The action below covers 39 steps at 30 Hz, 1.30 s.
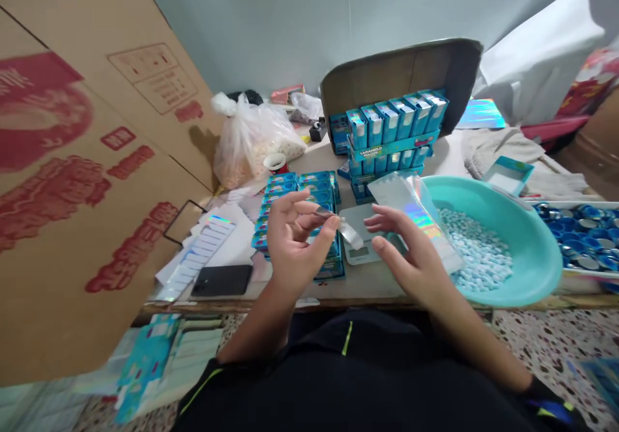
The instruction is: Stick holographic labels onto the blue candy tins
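My left hand [294, 238] is closed in a pinch on a small silvery sachet [345, 231], held above a small grey scale [360, 242]. Just to its right, my right hand [411, 251] holds a stack of shiny holographic pouches [416, 209] against its fingers, the index finger stretched toward the sachet. Beside the right hand sits a teal bowl [532, 251] filled with small pale blue candies [478, 251]. Flat blue packets [300, 190] lie in rows behind my left hand.
Large printed cardboard box [82, 161] fills the left. Blue cartons [394, 129] stand stacked in an open box at the back. A white plastic bag [251, 138], a black phone [222, 280], label sheets [203, 251] and a tray of blue caps [580, 235] surround the work spot.
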Available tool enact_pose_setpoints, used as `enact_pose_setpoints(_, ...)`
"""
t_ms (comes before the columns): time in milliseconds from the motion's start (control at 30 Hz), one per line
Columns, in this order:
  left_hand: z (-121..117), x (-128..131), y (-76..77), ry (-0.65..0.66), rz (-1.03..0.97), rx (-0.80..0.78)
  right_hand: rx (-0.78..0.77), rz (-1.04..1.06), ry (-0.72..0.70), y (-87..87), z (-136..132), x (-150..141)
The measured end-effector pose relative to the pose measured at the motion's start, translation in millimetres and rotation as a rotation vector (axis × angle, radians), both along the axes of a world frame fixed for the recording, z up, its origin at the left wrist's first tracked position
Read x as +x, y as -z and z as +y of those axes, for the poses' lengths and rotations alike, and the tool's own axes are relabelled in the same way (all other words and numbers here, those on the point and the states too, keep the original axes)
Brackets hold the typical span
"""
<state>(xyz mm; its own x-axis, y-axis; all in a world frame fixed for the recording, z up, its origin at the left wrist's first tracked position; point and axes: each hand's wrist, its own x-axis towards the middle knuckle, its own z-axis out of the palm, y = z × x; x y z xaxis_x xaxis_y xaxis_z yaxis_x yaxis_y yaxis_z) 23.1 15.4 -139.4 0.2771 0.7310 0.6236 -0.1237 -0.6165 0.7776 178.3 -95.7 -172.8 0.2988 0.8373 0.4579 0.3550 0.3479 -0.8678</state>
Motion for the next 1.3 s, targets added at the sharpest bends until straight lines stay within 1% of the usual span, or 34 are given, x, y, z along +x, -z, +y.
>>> enact_pose_setpoints(67, 3, -6, 3.1, -0.013, 0.04, -0.039, -0.008, 0.125, -0.156, 0.4, 17, -16)
enact_pose_setpoints(133, 7, -10, 6.9, -0.017, 0.08, -0.078, 0.012, 0.229, -0.236, 2.0, 29, -25)
enact_pose_setpoints(267, 16, -14, 14.2, -0.028, 0.14, -0.12, -0.01, 0.335, -0.284, 3.3, 40, -32)
enact_pose_setpoints(367, 20, -14, 16.5, -0.056, 0.101, -0.132, -0.02, 0.388, -0.296, 3.3, 44, -33)
enact_pose_setpoints(500, 23, -13, 17.1, -0.078, 0.065, -0.13, 0.005, 0.404, -0.289, 2.1, 50, -33)
enact_pose_setpoints(667, 25, -11, 17.8, -0.06, 0.083, -0.149, 0.007, 0.308, -0.215, 2.4, 55, -31)
enact_pose_setpoints(767, 26, -12, 16.0, -0.072, 0.118, -0.128, 0.021, 0.276, -0.167, 4.0, 56, -27)
enact_pose_setpoints(867, 31, -17, 13.9, -0.15, 0.203, -0.08, 0.001, 0.201, -0.128, 4.6, 59, -22)
enact_pose_setpoints(1000, 42, -25, 16.4, -0.222, 0.384, -0.02, -0.095, 0.126, -0.139, 7.7, 69, -16)
enact_pose_setpoints(1167, 47, -29, 22.2, -0.309, 0.585, 0.095, -0.165, 0.127, -0.161, 22.8, 84, -15)
enact_pose_setpoints(1300, 47, -29, 25.7, -0.368, 0.671, 0.19, -0.172, 0.107, -0.138, 35.4, 91, -20)
